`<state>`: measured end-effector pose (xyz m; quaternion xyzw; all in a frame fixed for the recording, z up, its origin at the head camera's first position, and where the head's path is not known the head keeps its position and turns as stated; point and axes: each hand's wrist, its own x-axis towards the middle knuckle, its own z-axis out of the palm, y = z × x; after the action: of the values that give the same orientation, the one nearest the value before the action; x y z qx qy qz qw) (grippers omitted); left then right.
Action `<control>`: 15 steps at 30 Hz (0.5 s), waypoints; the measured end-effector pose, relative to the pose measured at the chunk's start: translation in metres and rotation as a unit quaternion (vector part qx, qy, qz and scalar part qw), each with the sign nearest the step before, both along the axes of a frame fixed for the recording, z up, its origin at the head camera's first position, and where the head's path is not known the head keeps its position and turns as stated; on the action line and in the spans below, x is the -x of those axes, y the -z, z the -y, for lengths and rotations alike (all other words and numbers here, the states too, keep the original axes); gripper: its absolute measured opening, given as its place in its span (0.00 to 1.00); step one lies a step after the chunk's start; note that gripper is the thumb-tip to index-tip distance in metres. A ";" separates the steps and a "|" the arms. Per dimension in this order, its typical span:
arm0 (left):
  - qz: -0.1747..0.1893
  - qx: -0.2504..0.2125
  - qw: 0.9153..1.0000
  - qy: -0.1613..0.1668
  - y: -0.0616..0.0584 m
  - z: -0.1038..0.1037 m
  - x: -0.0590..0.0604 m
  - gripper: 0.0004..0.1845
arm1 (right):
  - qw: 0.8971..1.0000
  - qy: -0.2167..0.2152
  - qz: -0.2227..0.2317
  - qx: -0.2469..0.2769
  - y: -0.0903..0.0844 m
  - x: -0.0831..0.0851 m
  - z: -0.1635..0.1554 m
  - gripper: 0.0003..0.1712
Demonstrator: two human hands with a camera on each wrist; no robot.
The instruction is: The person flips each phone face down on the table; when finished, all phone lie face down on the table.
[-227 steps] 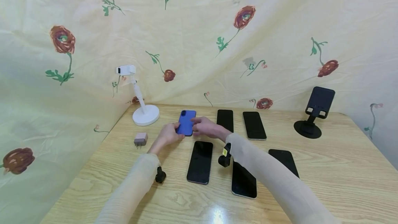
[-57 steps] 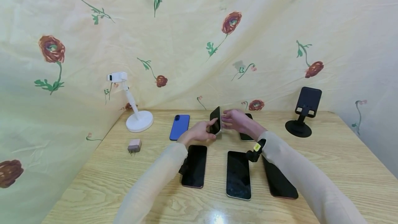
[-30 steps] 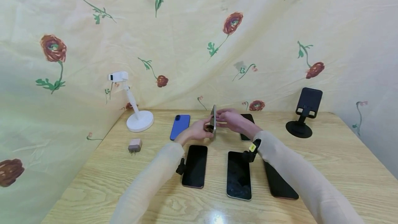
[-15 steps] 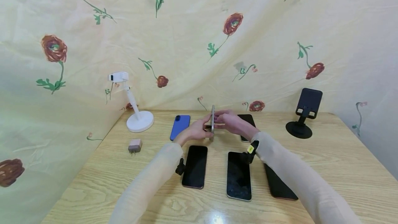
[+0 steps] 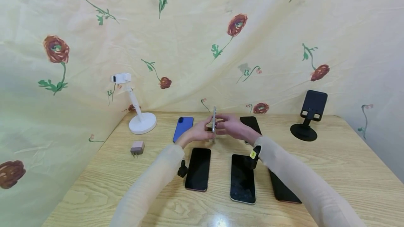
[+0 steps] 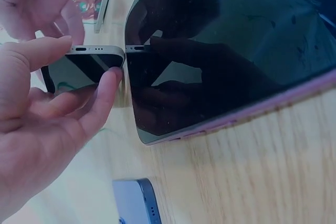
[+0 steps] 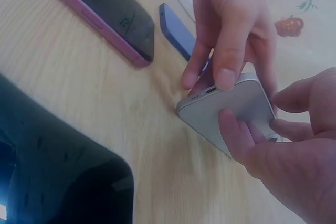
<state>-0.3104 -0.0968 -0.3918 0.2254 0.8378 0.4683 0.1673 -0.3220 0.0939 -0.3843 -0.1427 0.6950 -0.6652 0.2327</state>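
Note:
Both hands hold one silver-edged phone (image 5: 214, 123) upright on its long edge above the back of the wooden table (image 5: 341, 164). My left hand (image 5: 206, 131) pinches its near end between thumb and fingers (image 6: 100, 95). From the other side my right hand (image 5: 221, 124) grips it, thumb (image 7: 234, 129) lying on the pale back (image 7: 231, 109). A blue phone (image 5: 183, 128) lies face down just left of the hands. Another dark phone (image 5: 250, 123) lies face up behind my right wrist.
Three phones lie face up in a front row: one pink-edged (image 5: 198, 168), one in the middle (image 5: 242, 178), one partly under my right sleeve (image 5: 284, 189). A white stand (image 5: 142, 120), a small charger (image 5: 137, 147) and a black stand (image 5: 310, 116) stand around them. Flowered cloth backs the table.
The held phone has turned from screen tilted left to standing edge-on between both hands. Earlier the hands were at the blue phone, which now lies alone.

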 end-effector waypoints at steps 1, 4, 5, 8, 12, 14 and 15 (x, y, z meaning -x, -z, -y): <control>0.005 -0.005 1.000 -0.002 0.000 0.000 0.000 0.48 | 1.000 0.000 0.001 -0.002 0.002 0.001 0.000 0.33; 0.020 -0.011 1.000 -0.011 0.001 0.001 0.001 0.49 | 1.000 -0.004 -0.005 -0.016 0.005 0.001 0.000 0.34; 0.023 -0.012 1.000 -0.014 0.002 0.001 0.001 0.49 | 1.000 -0.006 -0.009 -0.020 0.005 0.001 0.000 0.35; 0.032 -0.019 0.999 -0.019 0.004 0.002 0.002 0.48 | 0.999 -0.005 -0.020 -0.035 0.007 0.000 0.001 0.35; 0.035 -0.027 0.999 -0.019 0.005 0.004 0.002 0.48 | 0.998 -0.011 -0.032 -0.048 0.009 0.000 0.002 0.36; 0.034 -0.026 0.999 -0.019 0.004 0.004 0.001 0.48 | 0.998 -0.014 -0.035 -0.052 0.010 0.000 0.002 0.37; 0.031 -0.025 0.999 -0.018 0.004 0.004 0.000 0.47 | 0.998 -0.017 -0.036 -0.053 0.011 0.000 0.002 0.37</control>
<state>-0.3108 -0.1012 -0.3959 0.2002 0.8241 0.4987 0.1792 -0.3217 0.0916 -0.3948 -0.1658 0.7348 -0.6179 0.2254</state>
